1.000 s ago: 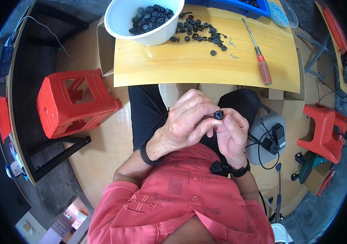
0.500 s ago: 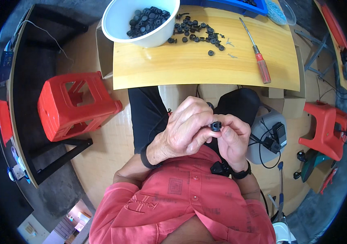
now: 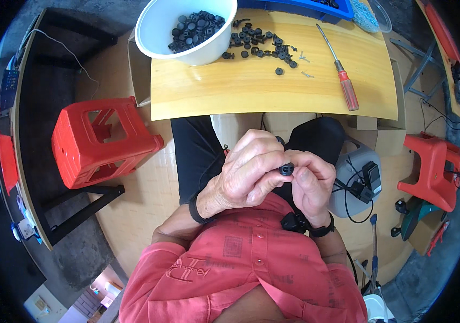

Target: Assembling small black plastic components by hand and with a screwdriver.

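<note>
Above my lap, near the table's front edge, both hands meet around a small black plastic part [image 3: 286,169] with a hollow in its visible end. My left hand [image 3: 251,169] pinches it between thumb and curled fingers. My right hand [image 3: 312,180] is closed too, its thumb and forefinger pressed against the part's right side. Fingers hide much of the part, so I cannot tell whether it is one piece or two. On the wooden table [image 3: 208,91] lie several loose black knobs and small parts [image 3: 278,54]. A red-handled screwdriver [image 3: 348,91] rests to their right.
A white bowl [image 3: 208,55] of black caps stands at the table's far left. Behind are a blue tray [image 3: 300,7] and a clear tub of blue bits [image 3: 366,19]. Red stools [image 3: 92,145] flank me; a grey box [image 3: 343,194] with black cables sits by my right knee.
The black part has tilted slightly, and the right fingers have shifted a little at its side. Both hands stay in nearly the same place.
</note>
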A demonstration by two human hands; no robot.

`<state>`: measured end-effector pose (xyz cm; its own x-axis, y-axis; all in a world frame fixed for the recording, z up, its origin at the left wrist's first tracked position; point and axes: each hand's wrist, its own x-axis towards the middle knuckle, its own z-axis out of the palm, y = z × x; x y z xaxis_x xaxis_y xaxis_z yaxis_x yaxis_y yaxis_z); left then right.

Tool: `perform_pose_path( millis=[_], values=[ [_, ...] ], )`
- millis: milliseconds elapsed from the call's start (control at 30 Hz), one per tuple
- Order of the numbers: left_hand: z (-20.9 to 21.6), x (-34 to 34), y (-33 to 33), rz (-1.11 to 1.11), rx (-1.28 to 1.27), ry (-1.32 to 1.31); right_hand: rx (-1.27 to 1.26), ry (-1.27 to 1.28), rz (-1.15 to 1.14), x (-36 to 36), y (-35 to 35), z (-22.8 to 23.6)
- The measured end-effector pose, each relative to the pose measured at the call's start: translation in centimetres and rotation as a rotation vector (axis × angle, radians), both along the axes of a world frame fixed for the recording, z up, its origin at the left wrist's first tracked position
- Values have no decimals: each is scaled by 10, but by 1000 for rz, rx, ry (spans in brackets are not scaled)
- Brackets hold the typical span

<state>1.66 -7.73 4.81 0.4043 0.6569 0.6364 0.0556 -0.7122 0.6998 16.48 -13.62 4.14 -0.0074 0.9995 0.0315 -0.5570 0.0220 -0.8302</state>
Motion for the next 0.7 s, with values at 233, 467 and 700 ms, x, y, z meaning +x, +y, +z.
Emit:
perform_pose_path(
  millis=[233,467,700],
  values=[
    [1,0,0,-15,17,-17,23,-51,-31,1,-1,-2],
    [0,-1,-1,13,-2,-37,28,-75,-12,0,-1,-3],
    [1,-1,1,-5,-82,-110,9,-78,-21,0,-1,-5]
  ],
)
